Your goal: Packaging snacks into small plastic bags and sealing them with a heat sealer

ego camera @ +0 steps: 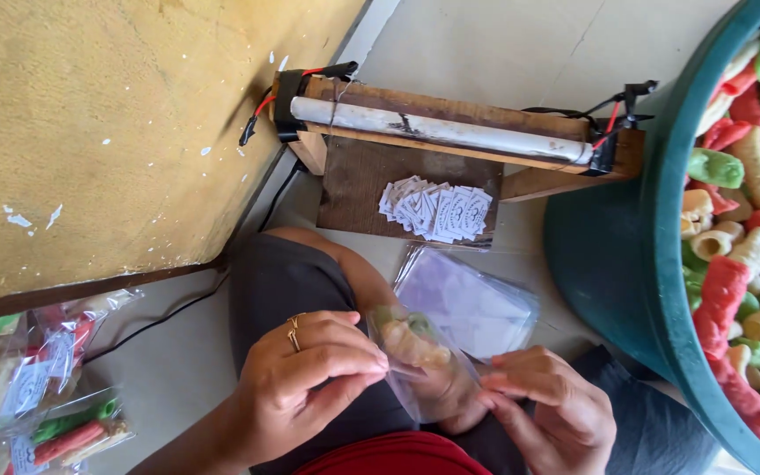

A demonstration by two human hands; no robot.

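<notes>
Left hand [310, 387] and right hand [547, 413] pinched shut on clear snack bag [415, 361], centre-bottom, mouth spread for filling. Teal basin [626, 264] of coloured crackers [741, 255] at three o'clock, within reach. Paper labels [437, 209], wooden heat sealer [450, 132] at twelve.

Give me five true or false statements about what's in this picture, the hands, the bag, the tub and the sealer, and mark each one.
1. Both hands, left hand and right hand, hold a clear bag with snacks inside. True.
2. The tub is red. False: it is dark green and holds red, green and cream snacks.
3. A stack of small white labels lies on the wooden sealer. True.
4. The ring is on the right hand. False: it is on the left hand.
5. Filled bags lie on the floor beside the tub. False: they lie at the far left, by the wall.
</notes>
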